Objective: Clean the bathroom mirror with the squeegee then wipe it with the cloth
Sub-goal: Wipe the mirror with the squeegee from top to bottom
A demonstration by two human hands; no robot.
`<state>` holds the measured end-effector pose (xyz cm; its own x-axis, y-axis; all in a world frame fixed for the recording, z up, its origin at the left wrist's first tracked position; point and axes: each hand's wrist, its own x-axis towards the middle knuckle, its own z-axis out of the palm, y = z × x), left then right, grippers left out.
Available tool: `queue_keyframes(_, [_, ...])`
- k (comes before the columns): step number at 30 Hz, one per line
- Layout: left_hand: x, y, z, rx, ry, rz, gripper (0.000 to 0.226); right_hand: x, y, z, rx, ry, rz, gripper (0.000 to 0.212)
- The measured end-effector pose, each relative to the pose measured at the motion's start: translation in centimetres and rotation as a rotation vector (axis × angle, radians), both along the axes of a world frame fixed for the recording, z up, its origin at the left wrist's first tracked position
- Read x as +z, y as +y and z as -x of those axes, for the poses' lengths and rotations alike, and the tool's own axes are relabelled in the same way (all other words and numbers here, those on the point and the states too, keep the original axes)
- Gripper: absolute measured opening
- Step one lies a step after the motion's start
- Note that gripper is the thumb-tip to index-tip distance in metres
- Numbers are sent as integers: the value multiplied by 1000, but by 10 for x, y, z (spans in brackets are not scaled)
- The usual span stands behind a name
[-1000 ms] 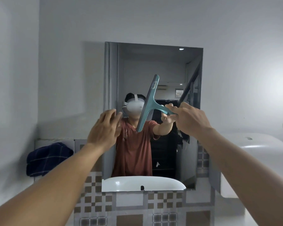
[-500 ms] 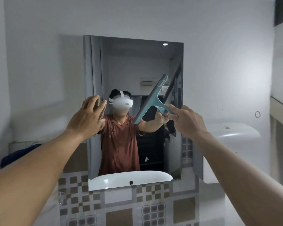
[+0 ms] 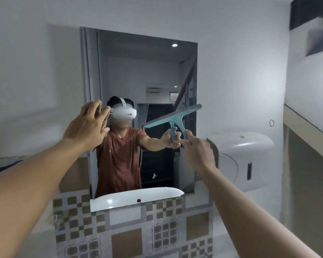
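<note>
Head camera: a person stands before a bathroom mirror (image 3: 138,75) fixed to a pale wall, both bare arms stretched forward. The right hand (image 3: 199,153) is closed around the handle of a teal squeegee (image 3: 172,115), fingers wrapped at the handle's lower end. The squeegee's blade runs at a slant, its right end higher than its left, and lies over the right half of the glass at mid height; whether the rubber edge touches the mirror cannot be told. The left hand (image 3: 87,126) is raised with its fingers spread apart and grips nothing, set at the mirror's left edge, its fingertips at or just in front of the glass.

The mirror reflects the person in a rust-coloured shirt wearing a white headset, and the rim of a white basin (image 3: 136,199) along its lower edge. Below the mirror runs a band of brown and grey patterned tiles (image 3: 127,237). To the right of the mirror a white dispenser (image 3: 246,161) hangs on the wall. A strip of dark blue fabric (image 3: 0,167), possibly the cloth, shows at the far left behind the left forearm, well apart from both hands.
</note>
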<state>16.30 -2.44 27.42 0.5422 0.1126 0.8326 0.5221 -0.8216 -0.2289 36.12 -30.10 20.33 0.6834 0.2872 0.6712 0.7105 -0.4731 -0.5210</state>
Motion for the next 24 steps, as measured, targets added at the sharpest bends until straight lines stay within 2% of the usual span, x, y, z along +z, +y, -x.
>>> queue_keyframes(6, [11,5,6,14,23,-68,65,-15,15,24,42,109,-124,41])
queue_keyframes(8, [14,6,7,18,22,-98,64,-19,23,31,58,119,-155,34])
queue_keyframes(12, [21,5,8,36,21,-107,67,-31,47,52,137,268,-328,14])
queue_keyframes(16, [27,2,7,5,21,-80,59,-42,76,72,201,361,-469,22])
queue_keyframes(19, [30,4,8,-14,30,-66,55,-52,96,84,252,389,-547,3])
queue_keyframes(24, [36,7,12,-25,23,-65,56,-64,115,107,295,408,-565,23])
